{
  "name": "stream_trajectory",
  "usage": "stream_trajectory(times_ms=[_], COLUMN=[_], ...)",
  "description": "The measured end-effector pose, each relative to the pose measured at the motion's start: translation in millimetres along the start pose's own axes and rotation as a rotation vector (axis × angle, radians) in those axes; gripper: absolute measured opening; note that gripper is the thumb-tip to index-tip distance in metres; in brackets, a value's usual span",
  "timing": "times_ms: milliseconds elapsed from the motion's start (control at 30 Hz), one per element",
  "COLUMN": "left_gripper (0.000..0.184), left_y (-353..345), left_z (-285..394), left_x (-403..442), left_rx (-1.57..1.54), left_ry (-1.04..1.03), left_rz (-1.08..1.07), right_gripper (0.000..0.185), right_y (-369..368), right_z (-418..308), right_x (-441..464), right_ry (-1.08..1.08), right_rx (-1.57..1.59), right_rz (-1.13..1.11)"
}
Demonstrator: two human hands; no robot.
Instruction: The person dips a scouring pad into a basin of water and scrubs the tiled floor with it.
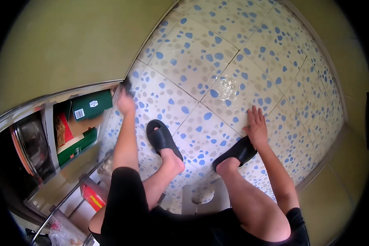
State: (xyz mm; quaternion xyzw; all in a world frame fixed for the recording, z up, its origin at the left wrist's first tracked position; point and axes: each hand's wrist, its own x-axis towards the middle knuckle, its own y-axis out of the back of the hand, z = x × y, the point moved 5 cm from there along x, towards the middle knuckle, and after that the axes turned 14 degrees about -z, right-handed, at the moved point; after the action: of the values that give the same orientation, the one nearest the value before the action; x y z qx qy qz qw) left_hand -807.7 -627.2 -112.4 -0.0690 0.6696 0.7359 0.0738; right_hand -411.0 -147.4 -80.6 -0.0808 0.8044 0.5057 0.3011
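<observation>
My left hand [125, 103] reaches out at the cabinet's lower corner, its fingers closed on a small dark object [127, 85]. That object is blurred, and I cannot make out its kind; it is close to the floor and the cabinet edge. My right hand [257, 128] holds nothing; its fingers are stretched out over the floor, just beyond the black slipper [238, 153] on my right foot. Another black slipper [162, 137] is on my left foot, between the two arms.
The tiled floor [201, 69] has blue and grey spots. At left, an open cabinet holds a green box [92, 105] and a glass lid [32, 141]. A metal rack [65, 199] with packets stands nearer. A pale stool [205, 197] is beneath me; walls border the floor.
</observation>
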Motion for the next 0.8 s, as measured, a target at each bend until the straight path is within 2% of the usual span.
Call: stream_trajectory(times_ms=[33, 133, 167, 233, 333, 400, 467, 567, 600, 700, 800], left_gripper=[0.052, 0.052, 0.052, 0.053, 0.049, 0.049, 0.046, 0.047, 0.048, 0.049, 0.051], left_y=[-19, -5, -10, -7, -20, -14, -21, -41, -48, -54, -38], left_z=[-51, -66, -60, -2, 96, 180, 254, 337, 353, 357, 310], left_x=[6, -1, 6, 18, 42, 39, 8, -63, -85, -120, -88], left_rx=[0.080, 0.135, 0.111, 0.060, -0.028, -0.078, -0.140, -0.116, -0.120, -0.184, -0.154], left_ry=[0.017, 0.230, 0.202, 0.148, -0.083, -0.256, -0.368, -0.622, -0.696, -0.828, -0.682], left_rz=[0.017, -0.068, -0.045, -0.001, 0.083, -0.001, -0.064, -0.175, -0.219, -0.144, -0.177], right_gripper=[0.091, 0.089, 0.088, 0.088, 0.088, 0.087, 0.086, 0.099, 0.100, 0.105, 0.092], right_y=[-6, -8, -7, -7, -8, -7, -6, -17, -19, -22, -19], right_z=[1, -1, -3, -3, -2, -5, -11, -18, -18, -19, -22], right_x=[-1, -4, -4, -3, -3, -4, -3, -1, -1, -3, -6], right_ry=[0.004, 0.007, 0.008, 0.009, 0.017, 0.019, 0.016, 0.076, 0.072, 0.074, 0.038], right_rx=[0.001, 0.022, 0.031, 0.038, 0.046, 0.058, 0.079, 0.039, 0.051, 0.068, 0.106], right_rz=[0.011, 0.020, 0.020, 0.023, 0.037, 0.044, 0.048, 0.025, 0.030, 0.034, 0.024])
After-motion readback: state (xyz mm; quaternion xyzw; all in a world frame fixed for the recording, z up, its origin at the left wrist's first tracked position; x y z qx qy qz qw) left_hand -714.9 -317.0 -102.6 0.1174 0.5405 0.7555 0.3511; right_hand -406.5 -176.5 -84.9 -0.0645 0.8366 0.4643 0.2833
